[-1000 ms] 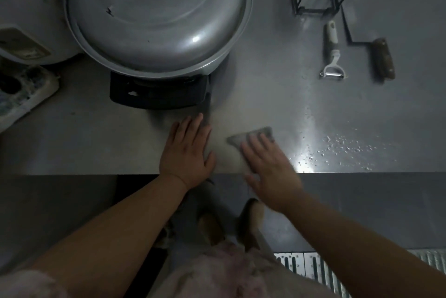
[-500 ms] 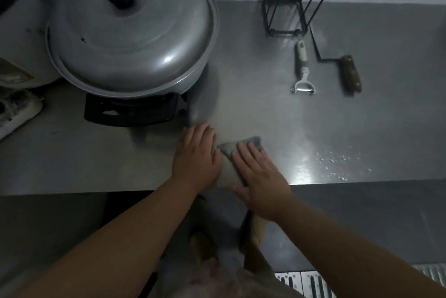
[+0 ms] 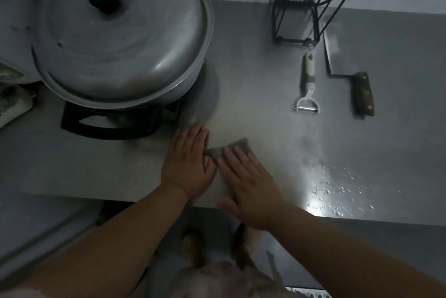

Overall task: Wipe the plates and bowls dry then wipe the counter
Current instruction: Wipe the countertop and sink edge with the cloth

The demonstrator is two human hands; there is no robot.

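Dim, greyish light is filling the whole frame, glare is flaring off the wet counter (image 3: 321, 203) at lower right, the pot lid (image 3: 125, 39) is catching soft highlights, and the edges are bending and blurring, especially lower left.

A small grey cloth (image 3: 237, 146) lies flat near the front edge of the steel counter (image 3: 265, 94)

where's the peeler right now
In the head view, the white-handled peeler lies flat on the grey steel counter, right of the big lidded pot, between the black wire rack and wooden-handled cleaver.
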